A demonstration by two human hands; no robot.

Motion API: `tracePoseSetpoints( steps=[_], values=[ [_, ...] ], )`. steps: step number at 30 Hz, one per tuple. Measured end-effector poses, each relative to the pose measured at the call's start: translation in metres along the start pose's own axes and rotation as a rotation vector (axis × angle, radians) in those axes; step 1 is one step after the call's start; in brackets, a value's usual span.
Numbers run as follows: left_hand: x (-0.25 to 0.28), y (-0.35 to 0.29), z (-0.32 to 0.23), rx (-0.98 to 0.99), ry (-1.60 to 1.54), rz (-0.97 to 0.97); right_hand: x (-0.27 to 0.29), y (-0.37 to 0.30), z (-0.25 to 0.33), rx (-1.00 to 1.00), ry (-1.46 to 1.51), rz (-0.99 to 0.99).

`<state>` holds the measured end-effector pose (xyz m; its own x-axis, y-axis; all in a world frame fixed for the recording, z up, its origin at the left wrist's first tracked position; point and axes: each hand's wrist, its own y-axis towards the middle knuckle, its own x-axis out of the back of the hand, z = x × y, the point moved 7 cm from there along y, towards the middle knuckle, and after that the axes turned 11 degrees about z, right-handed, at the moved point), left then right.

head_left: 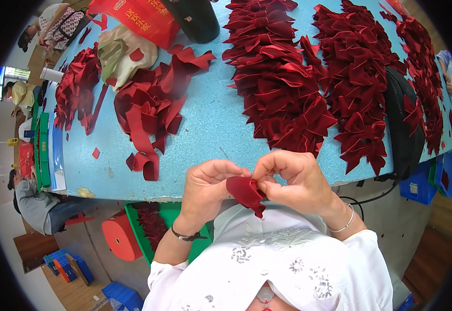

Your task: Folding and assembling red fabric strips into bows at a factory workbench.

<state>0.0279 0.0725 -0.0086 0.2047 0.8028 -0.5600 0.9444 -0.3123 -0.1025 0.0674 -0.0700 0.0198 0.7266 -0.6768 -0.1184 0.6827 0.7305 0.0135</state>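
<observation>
Between my two hands, just in front of the table's near edge, is a folded piece of dark red velvet ribbon (245,194). My left hand (209,184) pinches its left side between thumb and fingers. With thumb and forefinger, my right hand (291,179) grips the upper right part of the same ribbon. Its lower end hangs down in front of my white top. Beyond my hands lies a thick row of dark red velvet bows (283,98). Loose red ribbon strips (151,111) are heaped to the left of that row.
More rows of bows (358,88) cover the right of the blue table (205,135). At the back stand a dark cylindrical container (197,20) and a red bag (140,20). A black bag (404,127) hangs over the right edge. Below the table are a green crate (176,220) and a red roll (119,238).
</observation>
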Motion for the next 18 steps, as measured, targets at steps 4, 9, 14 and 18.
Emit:
tracePoseSetpoints(
  steps=[4,9,14,18],
  values=[
    [0.0,0.0,-0.003,-0.005,0.181,-0.11,0.001,0.002,0.004,-0.035,-0.071,-0.029],
    [-0.005,-0.001,-0.008,-0.058,0.291,-0.104,-0.001,0.003,0.001,-0.032,-0.096,-0.031],
    [-0.005,0.001,-0.007,-0.036,0.316,-0.081,0.001,0.002,-0.007,-0.058,-0.068,-0.032],
    [-0.001,0.004,-0.001,0.003,0.265,-0.052,0.002,0.003,-0.003,-0.072,-0.108,-0.006]
  ],
)
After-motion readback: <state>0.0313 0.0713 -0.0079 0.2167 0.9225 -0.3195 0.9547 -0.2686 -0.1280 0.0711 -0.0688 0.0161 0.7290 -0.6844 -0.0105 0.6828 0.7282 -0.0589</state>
